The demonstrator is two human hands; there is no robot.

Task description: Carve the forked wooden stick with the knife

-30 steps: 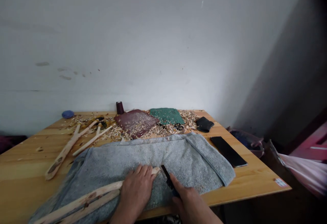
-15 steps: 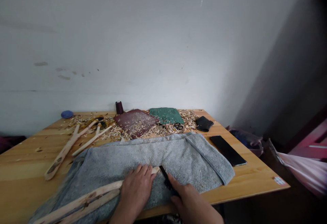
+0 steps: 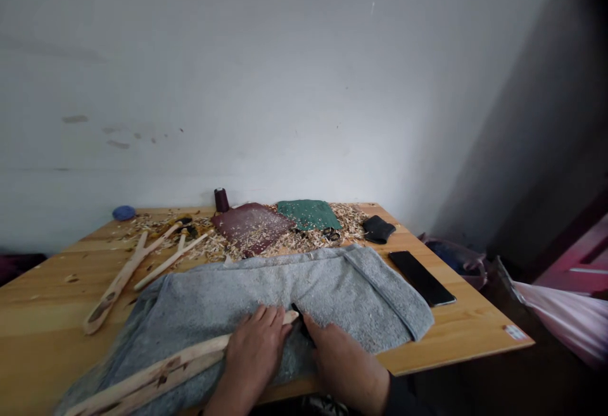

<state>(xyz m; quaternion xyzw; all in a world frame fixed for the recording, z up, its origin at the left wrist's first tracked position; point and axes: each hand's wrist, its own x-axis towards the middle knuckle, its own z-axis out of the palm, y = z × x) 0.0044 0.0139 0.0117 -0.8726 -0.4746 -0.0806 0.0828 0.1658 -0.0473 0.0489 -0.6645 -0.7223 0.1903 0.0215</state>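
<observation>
A pale, peeled forked branch [image 3: 164, 368] lies slantwise across a folded grey cloth [image 3: 209, 296]. My left hand [image 3: 255, 351] is wrapped over it and presses it onto the cloth, with the pale tip showing past the fingers. In my right hand [image 3: 344, 360] is a dark knife [image 3: 298, 313], its blade at the branch's tip. Most of the knife's handle is hidden by the fingers. Farther left lie a larger forked branch [image 3: 116, 283] and a thinner forked stick [image 3: 171, 264].
Wood shavings [image 3: 351, 220] cover the back of the table, around a maroon sheet [image 3: 251, 223] and a green cloth [image 3: 308, 213]. A thread cone [image 3: 221, 200] and a blue round object [image 3: 124, 213] stand near the wall. On the right are a black folded piece [image 3: 379, 229] and a phone [image 3: 422, 278].
My right hand has turned and moved slightly up and left, so less of the knife shows. The branch's lower end has rolled or shifted a little under my left hand.
</observation>
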